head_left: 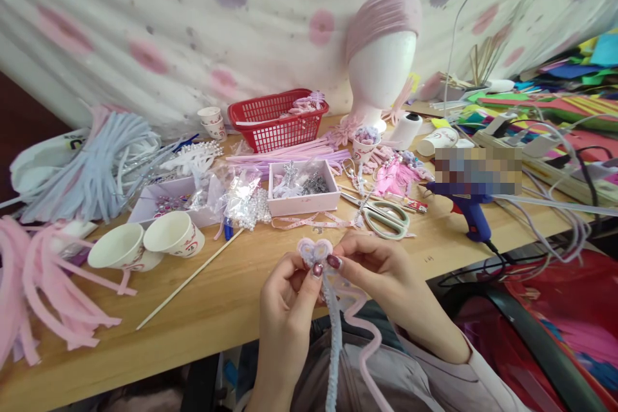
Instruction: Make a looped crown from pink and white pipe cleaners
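Flowered cloth (183, 13) hangs behind the red basket (284, 137); in front of it, my left hand (288, 302) and right hand (383, 273) pinch a fuzzy pink-edged heart (323, 247).

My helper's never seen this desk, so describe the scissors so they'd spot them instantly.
Find the white mannequin head at the back of the wooden table. Come forward to just beyond the right hand, left of the blue glue gun. The scissors lie there, told apart by their pale green looped handles.

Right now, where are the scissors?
In the head view, the scissors lie right of centre, just beyond the right hand and left of the glue gun.
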Motion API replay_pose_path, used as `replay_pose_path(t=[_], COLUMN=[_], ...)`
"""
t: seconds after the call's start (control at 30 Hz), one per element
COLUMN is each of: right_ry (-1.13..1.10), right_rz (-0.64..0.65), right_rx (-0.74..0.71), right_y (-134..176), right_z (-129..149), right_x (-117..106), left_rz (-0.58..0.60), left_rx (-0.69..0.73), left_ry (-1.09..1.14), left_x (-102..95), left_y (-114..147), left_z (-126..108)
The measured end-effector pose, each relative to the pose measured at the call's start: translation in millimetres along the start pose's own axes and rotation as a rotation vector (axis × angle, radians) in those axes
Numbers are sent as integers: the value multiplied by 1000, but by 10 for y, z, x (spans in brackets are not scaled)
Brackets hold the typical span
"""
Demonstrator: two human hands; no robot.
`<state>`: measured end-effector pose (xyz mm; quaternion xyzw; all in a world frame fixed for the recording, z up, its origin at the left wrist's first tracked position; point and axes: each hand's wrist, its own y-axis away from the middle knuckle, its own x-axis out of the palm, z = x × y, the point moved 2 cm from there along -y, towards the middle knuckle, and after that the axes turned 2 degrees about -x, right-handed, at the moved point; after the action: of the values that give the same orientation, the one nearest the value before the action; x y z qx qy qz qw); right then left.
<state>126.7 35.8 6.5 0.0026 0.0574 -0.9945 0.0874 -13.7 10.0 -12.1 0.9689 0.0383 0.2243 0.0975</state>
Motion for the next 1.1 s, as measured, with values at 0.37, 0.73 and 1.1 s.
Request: replay_pose_path(t=[0.37, 0.73, 1.1], right_ry=[160, 810, 838], right_rz=[84, 241, 220], right_rx=[-213, -760, -820], right_y=[-61, -25, 41], right_z=[31, 399, 446], right_x=[-122, -289, -295], left_rz=[-74, 34, 98], left_rx=[-31, -86, -10], left_ry=[2, -59, -66], left_x=[-107, -35, 27], left_y=[-37, 68, 114], left_z=[-6, -132, -202])
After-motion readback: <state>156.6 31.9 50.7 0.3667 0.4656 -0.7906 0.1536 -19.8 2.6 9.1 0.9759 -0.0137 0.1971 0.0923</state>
